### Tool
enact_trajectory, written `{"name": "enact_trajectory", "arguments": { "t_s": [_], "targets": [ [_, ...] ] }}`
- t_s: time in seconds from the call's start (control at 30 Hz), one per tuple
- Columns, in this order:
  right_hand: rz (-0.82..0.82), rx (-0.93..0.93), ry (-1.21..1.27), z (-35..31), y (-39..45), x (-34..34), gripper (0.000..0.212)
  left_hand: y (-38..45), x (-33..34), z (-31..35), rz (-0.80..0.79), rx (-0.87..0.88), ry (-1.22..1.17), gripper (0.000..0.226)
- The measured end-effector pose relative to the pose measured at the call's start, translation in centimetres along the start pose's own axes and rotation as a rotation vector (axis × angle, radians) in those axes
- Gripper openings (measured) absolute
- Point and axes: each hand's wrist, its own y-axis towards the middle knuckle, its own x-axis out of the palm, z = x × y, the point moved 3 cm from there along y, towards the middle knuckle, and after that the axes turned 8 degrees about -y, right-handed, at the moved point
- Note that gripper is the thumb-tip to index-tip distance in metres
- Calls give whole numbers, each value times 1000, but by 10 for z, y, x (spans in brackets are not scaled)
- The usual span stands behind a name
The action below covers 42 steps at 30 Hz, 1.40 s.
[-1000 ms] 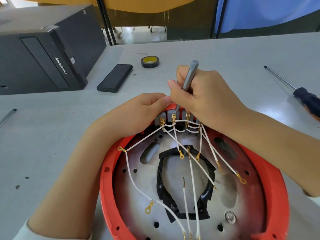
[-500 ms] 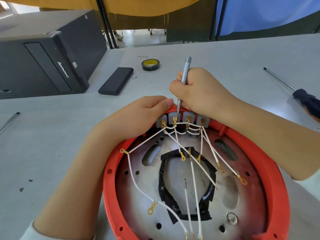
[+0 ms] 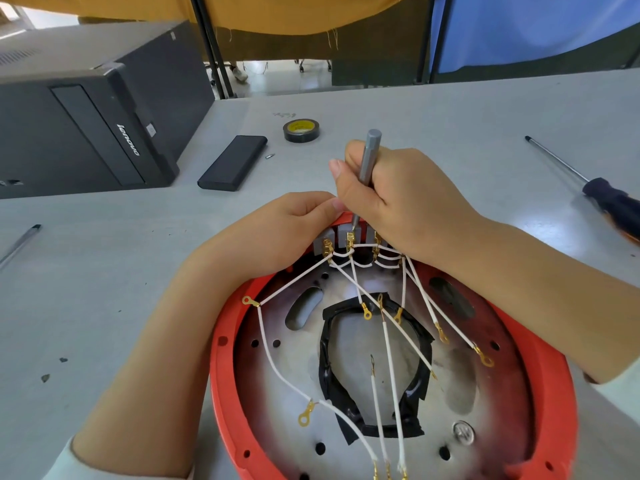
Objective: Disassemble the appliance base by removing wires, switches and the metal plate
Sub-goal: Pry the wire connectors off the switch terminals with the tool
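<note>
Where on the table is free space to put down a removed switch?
Free: the table between the computer and the left arm; also between the tape and the big screwdriver. Crowded: inside the red base, with wires and both hands at the switches.

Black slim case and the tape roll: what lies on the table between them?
In the head view, one small loose screwdriver bit lies near the black slim case; toward the tape roll the table is otherwise bare.

Grey table (image 3: 450, 109); mustard curtain (image 3: 294, 12) and blue curtain (image 3: 536, 26) behind, black poles (image 3: 207, 46), daylit tiled floor (image 3: 277, 77) beyond.
</note>
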Motion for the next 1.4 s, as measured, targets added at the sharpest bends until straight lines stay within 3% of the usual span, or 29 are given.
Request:
{"name": "enact_trajectory", "arguments": {
  "t_s": [0.77, 1.13, 1.4],
  "targets": [
    [15, -5, 70, -1, -1, 1, 37, 0, 0, 1, 9, 3, 11, 40],
    [-67, 262, 144, 12, 12, 11, 42, 0, 1, 2, -2, -8, 15, 39],
    [-94, 313, 191, 14, 14, 11, 37, 0, 0, 2, -2, -23, 30, 43]
  ]
}}
